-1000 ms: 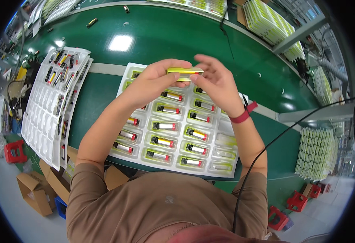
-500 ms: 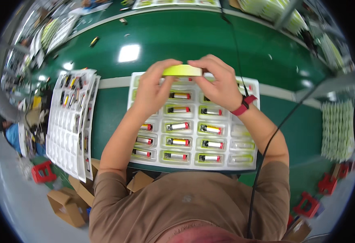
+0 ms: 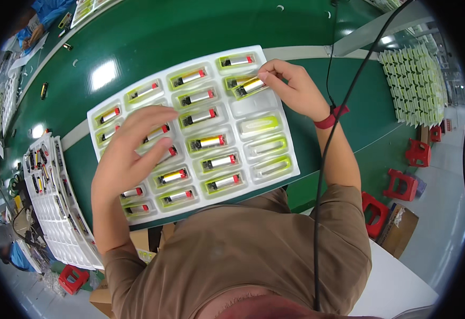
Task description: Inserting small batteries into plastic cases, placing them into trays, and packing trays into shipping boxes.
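Head view: hands have parted, left hand [image 3: 129, 157] spread above white tray [image 3: 253, 105], right hand [image 3: 296, 90] alone pinching yellow cell [image 3: 249, 86], perhaps touching its pocket.

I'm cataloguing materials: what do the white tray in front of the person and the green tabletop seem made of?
White tray: probably moulded plastic with a satin finish, given its rounded pockets and soft highlights. Green tabletop: smooth, glossy, with bright light reflections; perhaps rubber or vinyl.

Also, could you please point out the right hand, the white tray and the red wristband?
Right hand [image 3: 296, 90], head view: the back of the hand.
White tray [image 3: 254, 106], head view: a pocket near its right edge.
Red wristband [image 3: 326, 123], head view: its strap.
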The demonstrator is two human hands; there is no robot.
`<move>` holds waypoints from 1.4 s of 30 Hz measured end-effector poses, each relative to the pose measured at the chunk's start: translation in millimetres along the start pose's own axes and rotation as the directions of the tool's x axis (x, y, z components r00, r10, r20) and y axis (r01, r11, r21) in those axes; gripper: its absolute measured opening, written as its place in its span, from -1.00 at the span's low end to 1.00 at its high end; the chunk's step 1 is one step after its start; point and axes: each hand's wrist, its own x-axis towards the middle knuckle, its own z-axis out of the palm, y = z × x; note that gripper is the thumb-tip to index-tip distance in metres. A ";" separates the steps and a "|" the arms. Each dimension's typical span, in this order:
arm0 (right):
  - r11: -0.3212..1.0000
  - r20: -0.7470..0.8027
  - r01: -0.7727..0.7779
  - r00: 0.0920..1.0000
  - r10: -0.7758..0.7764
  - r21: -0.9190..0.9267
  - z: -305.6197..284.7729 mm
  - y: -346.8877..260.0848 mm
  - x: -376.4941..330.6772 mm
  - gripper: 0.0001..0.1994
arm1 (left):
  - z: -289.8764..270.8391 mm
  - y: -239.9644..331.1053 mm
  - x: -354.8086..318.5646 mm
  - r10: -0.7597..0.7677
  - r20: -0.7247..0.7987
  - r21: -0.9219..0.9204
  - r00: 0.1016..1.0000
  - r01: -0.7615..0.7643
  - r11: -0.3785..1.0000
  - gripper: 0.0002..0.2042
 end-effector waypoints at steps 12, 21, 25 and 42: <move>0.902 -0.050 0.257 0.955 -0.292 -0.348 11.7 11.7 -5.9 -0.76 | 134.0 16.3 100.7 0.097 0.264 0.236 0.960 -0.162 0.958 -0.83; 0.968 -0.322 0.249 0.916 -0.238 -0.006 26.9 15.7 -6.1 -0.98 | 128.7 16.2 79.3 0.406 0.118 0.339 0.906 -0.421 0.841 -0.78; 0.953 -0.109 0.288 0.949 -0.297 -0.091 39.6 -24.3 10.0 -0.93 | 34.6 17.9 35.5 0.298 -0.014 0.135 0.954 -0.294 0.946 -0.62; 0.755 0.336 0.651 0.730 -0.595 -0.078 449.7 -196.1 337.9 -0.64 | -85.9 -14.0 -34.4 -0.126 -0.354 -0.878 0.927 -0.283 0.386 -0.78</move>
